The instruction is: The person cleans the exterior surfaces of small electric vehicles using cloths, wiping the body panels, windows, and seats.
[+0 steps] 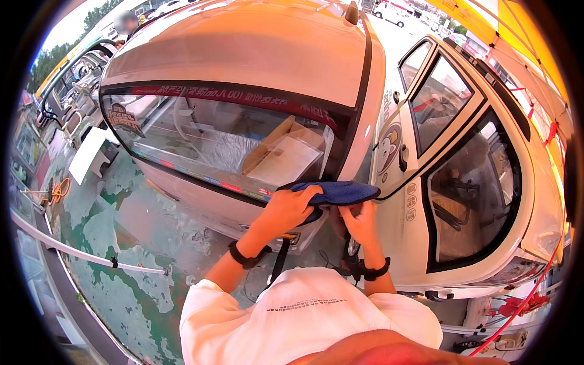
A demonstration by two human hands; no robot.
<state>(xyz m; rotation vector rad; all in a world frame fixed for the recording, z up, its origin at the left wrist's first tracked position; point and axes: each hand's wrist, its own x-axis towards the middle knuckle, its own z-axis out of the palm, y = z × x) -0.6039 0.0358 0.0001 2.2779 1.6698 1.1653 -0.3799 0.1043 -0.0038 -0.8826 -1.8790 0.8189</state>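
Between my two hands is a folded blue cloth with dark edging (pixel 344 192), held in front of the corner of a small light-coloured vehicle (pixel 237 59). My left hand (pixel 287 207) grips the cloth's left part, its thumb and fingers closed over the fabric. At the underside of the right part, my right hand (pixel 360 221) pinches the cloth; some of its fingertips are hidden. A dark band circles each wrist. Behind the cloth, an open cardboard box (pixel 285 150) shows through the vehicle's window glass (pixel 200 132).
A second light-coloured vehicle (pixel 397 228) stands close on the right. At left are a white board (pixel 89 153), an orange cable (pixel 60 189) and a metal pole (pixel 91 255). Another person (pixel 125 27) is at the far upper left. A red rope (pixel 524 305) runs at lower right.
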